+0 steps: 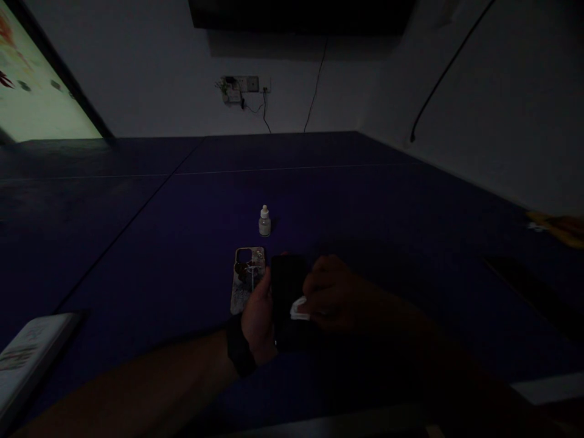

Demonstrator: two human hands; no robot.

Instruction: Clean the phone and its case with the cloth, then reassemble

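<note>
In the dim head view, my left hand [259,322], with a dark band on its wrist, grips a black smartphone [287,280] along its left edge. The phone's dark face is turned up toward me. My right hand [331,295] is closed on a small white cloth or tissue [298,309], which lies against the phone's face. Partly behind my left thumb, a patterned phone case [244,283] with a camera cutout lies on the dark blue surface. Just beyond it stands a small dropper bottle [264,222] with a white top.
A white box or thick book [31,350] lies at the lower left. A dark flat object [524,286] rests on the right, with yellow cloth [559,228] beyond it. Wall sockets [246,84] and hanging cables are at the back, beneath a dark screen [301,15].
</note>
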